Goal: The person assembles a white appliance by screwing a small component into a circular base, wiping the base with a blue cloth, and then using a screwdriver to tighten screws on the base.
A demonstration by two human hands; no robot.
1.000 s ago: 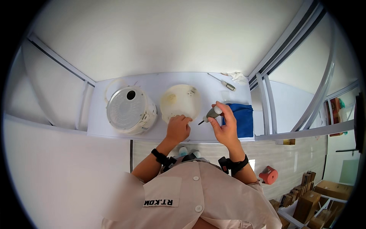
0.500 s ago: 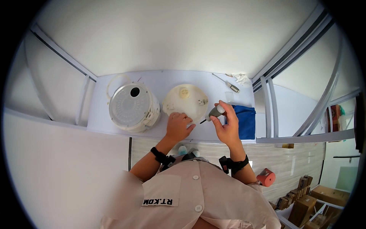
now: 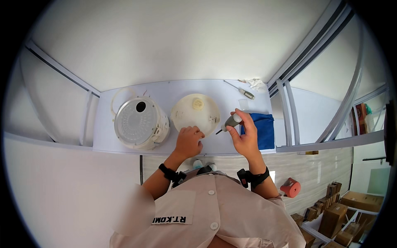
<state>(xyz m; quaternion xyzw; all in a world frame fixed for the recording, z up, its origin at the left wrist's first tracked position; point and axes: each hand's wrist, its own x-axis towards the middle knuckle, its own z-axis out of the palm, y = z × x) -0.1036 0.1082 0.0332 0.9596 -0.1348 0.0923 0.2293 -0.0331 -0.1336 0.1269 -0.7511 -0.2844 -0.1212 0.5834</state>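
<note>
A stubby screwdriver [image 3: 232, 121] with a grey handle and a short dark shaft is gripped in my right hand [image 3: 247, 138]. Its tip points down and left, beside the near right rim of a round, cream-white plastic cover [image 3: 188, 120]. My left hand [image 3: 189, 141] lies over the near rim of that cover, fingers curled and thumb drawn in. Whatever is between those fingers, if anything, is hidden. On the cover sit a round yellowish fitting [image 3: 198, 103] toward the back and a small metal part [image 3: 213, 119] at the right.
Left on the white table [image 3: 165, 87] stands a round white appliance body [image 3: 138, 122] with a grey disc face and a tube behind. A blue cloth [image 3: 264, 131], a long screwdriver [image 3: 244, 91] and crumpled tissue [image 3: 256, 84] lie at right. Upright frame posts [image 3: 291, 115] flank the table.
My left hand's fingers have curled in and the hand has shifted slightly left along the cover's near rim. My right hand still holds the stubby screwdriver, nearly unmoved.
</note>
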